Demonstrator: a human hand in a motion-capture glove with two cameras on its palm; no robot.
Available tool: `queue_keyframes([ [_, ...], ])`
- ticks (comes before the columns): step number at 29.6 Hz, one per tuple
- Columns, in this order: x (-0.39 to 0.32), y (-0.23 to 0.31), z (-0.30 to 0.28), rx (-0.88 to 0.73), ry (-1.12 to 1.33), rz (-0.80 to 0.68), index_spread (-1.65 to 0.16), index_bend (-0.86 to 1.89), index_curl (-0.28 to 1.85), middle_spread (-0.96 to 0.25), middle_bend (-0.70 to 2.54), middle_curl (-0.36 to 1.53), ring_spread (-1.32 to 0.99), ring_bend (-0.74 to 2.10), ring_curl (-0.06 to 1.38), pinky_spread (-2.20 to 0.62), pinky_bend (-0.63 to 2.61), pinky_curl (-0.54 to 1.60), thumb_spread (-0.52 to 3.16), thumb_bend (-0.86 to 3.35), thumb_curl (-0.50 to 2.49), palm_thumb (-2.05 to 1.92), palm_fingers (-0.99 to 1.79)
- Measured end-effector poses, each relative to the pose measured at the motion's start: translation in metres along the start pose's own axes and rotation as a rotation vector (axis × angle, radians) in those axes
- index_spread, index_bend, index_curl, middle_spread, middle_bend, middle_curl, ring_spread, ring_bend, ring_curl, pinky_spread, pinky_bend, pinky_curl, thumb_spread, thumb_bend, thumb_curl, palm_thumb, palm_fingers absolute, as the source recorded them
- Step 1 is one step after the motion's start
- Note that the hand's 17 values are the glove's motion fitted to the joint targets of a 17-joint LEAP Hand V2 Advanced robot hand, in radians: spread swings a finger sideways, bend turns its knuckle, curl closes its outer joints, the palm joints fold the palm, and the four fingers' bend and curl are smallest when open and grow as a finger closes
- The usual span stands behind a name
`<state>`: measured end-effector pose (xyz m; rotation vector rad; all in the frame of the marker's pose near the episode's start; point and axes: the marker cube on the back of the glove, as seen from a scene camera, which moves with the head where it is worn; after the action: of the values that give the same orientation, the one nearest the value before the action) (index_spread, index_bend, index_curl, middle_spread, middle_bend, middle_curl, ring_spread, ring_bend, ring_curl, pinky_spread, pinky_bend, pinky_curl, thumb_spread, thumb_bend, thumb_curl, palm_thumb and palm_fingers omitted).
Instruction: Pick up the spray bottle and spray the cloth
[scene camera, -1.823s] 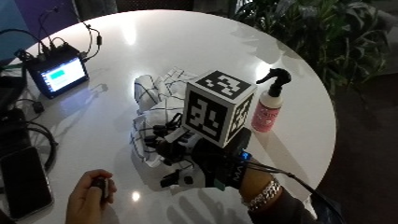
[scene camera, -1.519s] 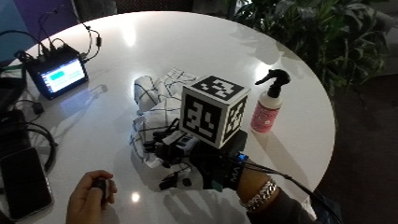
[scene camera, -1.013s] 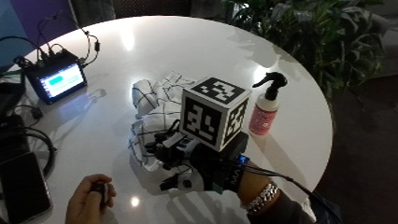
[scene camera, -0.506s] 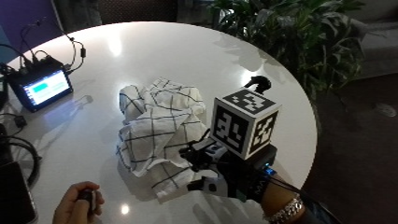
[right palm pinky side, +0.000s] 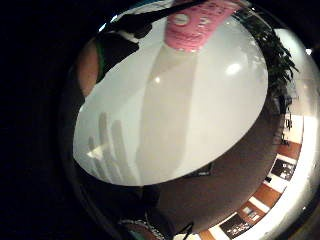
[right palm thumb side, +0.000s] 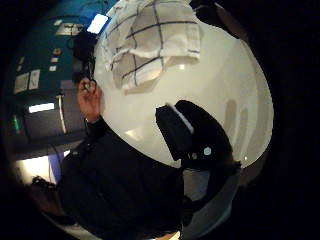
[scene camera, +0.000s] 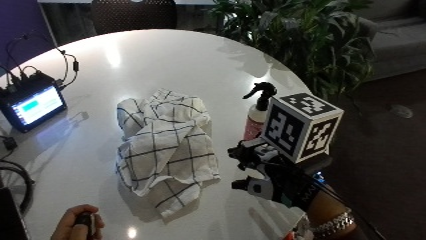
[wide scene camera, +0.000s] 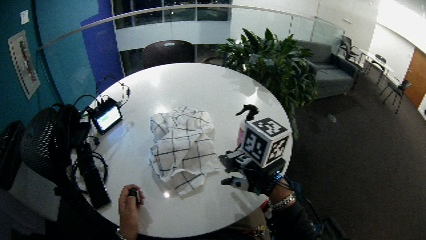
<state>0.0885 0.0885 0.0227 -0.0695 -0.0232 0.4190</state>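
**Gloved hand near the bottle, not yet on it**

The bottle (scene camera: 256, 116) stands upright on the white desk (scene camera: 166, 65), close to the edge on the plant side, just beyond the right hand (scene camera: 276, 180). The hand hovers over the desk between the bottle and the person, close to it but apart from it; its fingers look loosely curled and hold nothing. The cloth (scene camera: 163, 150) lies crumpled beside the hand, toward the desk's middle. The left hand (scene camera: 78, 226) rests at the near desk edge, gripping a small dark object.

Compared with the earlier frames, the outside camera has shifted, and the right hand has moved from over the cloth's near edge to the bottle's side of it.

The bottle's long axis is vertical; its black trigger head (scene camera: 261, 91) is on top, nozzle pointing toward the cloth.
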Motion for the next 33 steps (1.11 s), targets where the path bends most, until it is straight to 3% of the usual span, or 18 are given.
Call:
queue_keyframes([
  [9,0.043,0.0,-0.029,0.115,0.034,0.187,-0.38,0.25,0.31,-0.05,0.26,0.34,-0.08,0.28,0.26,0.24,0.19,0.28,1.22,-0.01,0.22,0.54,0.68],
  [12,0.057,-0.002,-0.042,0.206,0.032,0.275,-0.35,0.26,0.32,-0.08,0.32,0.36,-0.09,0.33,0.28,0.21,0.13,0.24,1.23,-0.01,0.22,0.54,0.92],
  [20,0.083,-0.014,-0.067,0.494,-0.053,0.442,-0.31,0.18,0.36,-0.11,0.33,0.39,-0.11,0.4,0.34,0.13,0.15,0.25,1.22,-0.02,0.22,0.54,1.04],
  [24,0.086,-0.024,-0.069,0.571,-0.2,0.428,-0.31,0.14,0.35,-0.13,0.35,0.41,-0.11,0.42,0.35,0.1,0.16,0.26,1.2,-0.02,0.22,0.52,1.08],
  [33,0.07,-0.071,-0.062,0.577,-0.752,0.228,-0.31,0.11,0.32,-0.14,0.33,0.41,-0.12,0.42,0.38,0.08,0.18,0.28,1.19,0.05,0.28,0.71,0.98],
])
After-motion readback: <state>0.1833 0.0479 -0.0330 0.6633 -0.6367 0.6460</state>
